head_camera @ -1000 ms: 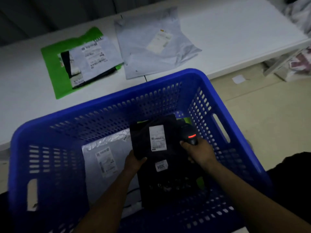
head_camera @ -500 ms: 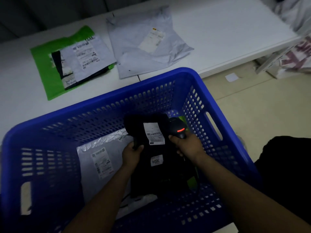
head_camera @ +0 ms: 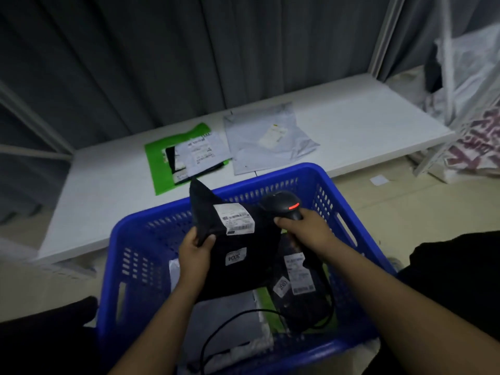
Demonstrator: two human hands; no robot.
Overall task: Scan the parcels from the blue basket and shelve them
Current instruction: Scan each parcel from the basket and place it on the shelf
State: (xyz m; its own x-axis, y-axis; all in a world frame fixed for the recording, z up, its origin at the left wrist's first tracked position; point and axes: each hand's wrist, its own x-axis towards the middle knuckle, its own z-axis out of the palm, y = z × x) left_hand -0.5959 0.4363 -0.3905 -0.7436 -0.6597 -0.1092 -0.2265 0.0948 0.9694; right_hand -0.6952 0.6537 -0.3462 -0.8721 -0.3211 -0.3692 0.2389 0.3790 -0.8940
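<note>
Over a perforated blue plastic basket, left hand fingers pinched a black plastic parcel; right hand fingers clamped a black handheld scanner.

On shelf, near front edge: parcel stack left, flat parcel just beside, right. Before shelf: basket, more parcels inside.
</note>
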